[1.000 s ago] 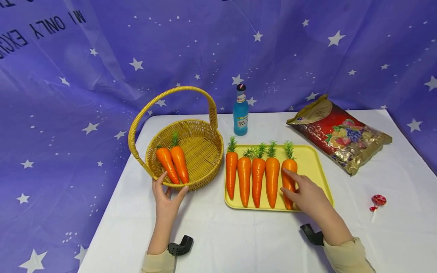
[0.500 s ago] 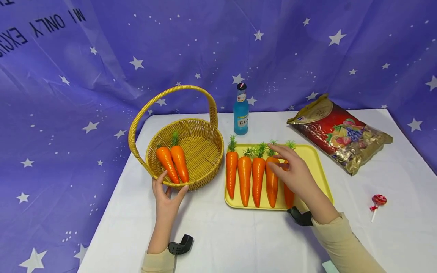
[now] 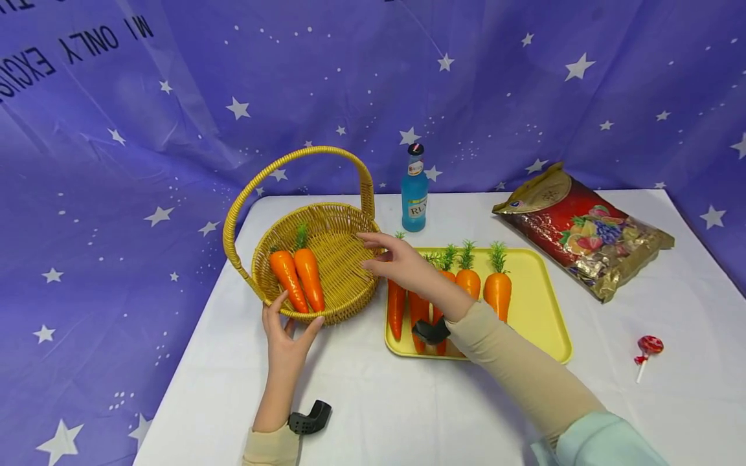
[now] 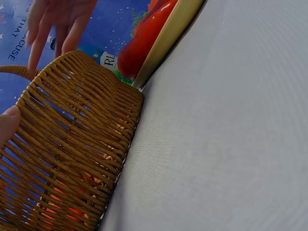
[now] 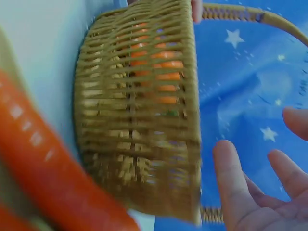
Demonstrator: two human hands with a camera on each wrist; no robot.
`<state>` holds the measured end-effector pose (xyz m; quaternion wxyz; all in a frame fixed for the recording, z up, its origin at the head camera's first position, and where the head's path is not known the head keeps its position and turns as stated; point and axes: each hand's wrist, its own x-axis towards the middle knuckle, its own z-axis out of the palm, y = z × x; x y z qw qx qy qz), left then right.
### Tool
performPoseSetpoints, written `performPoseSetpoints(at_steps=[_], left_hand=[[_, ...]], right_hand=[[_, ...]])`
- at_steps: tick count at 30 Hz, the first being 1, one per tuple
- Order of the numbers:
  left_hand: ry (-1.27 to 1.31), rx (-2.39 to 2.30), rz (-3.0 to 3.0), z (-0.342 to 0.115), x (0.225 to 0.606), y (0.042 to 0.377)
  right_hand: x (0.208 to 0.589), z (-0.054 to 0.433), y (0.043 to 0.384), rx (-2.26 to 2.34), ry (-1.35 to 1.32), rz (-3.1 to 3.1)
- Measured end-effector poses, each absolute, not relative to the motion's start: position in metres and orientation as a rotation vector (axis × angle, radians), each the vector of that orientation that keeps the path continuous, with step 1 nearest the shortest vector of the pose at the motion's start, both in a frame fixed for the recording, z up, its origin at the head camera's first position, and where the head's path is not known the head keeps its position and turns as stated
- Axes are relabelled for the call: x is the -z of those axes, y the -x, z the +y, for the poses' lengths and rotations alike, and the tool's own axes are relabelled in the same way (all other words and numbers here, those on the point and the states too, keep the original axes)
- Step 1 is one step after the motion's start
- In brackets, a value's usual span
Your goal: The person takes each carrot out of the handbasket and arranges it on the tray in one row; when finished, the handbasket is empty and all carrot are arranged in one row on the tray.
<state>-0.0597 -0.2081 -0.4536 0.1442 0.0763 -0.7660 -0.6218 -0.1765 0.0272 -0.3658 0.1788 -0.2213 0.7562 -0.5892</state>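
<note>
My left hand (image 3: 287, 346) holds the near rim of a woven wicker basket (image 3: 352, 309) with a tall arched handle. Inside it, two carrots (image 3: 309, 278) lie side by side at the left. My right hand (image 3: 405, 264) hovers at the basket's right rim, fingers apart and holding nothing; the right wrist view also shows those spread fingers (image 5: 231, 178) beside the rim. Under the right forearm is a yellow tray (image 3: 539, 294) with several more carrots (image 3: 497, 294) in a row, green tops pointing away, partly hidden by the arm.
A blue bottle (image 3: 414, 200) stands upright behind the tray. At the back right lies a red and gold candy bag (image 3: 583, 230). A red lollipop (image 3: 648, 346) is on the white table (image 3: 361, 408) at the right. A purple starry cloth (image 3: 326, 65) hangs behind.
My right hand has moved left from the rightmost carrot on the tray, across the row, to the basket's right rim. My left hand has stayed on the basket.
</note>
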Motion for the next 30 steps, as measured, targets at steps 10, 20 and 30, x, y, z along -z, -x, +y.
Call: performPoseSetpoints(at_steps=[10, 20, 30], left_hand=[[-0.240, 1.820, -2.206, -0.205, 0.440, 0.057], [-0.229, 1.834, -2.209, -0.199, 0.428, 0.052], [-0.223, 1.803, -2.214, -0.198, 0.426, 0.052]], right_hand=[[0.374, -0.033, 0.193, 1.386, 0.711, 2.178], [0.394, -0.064, 0.204, 1.460, 0.558, 1.947], [0.404, -0.084, 0.206, 1.346, 0.519, 1.857]])
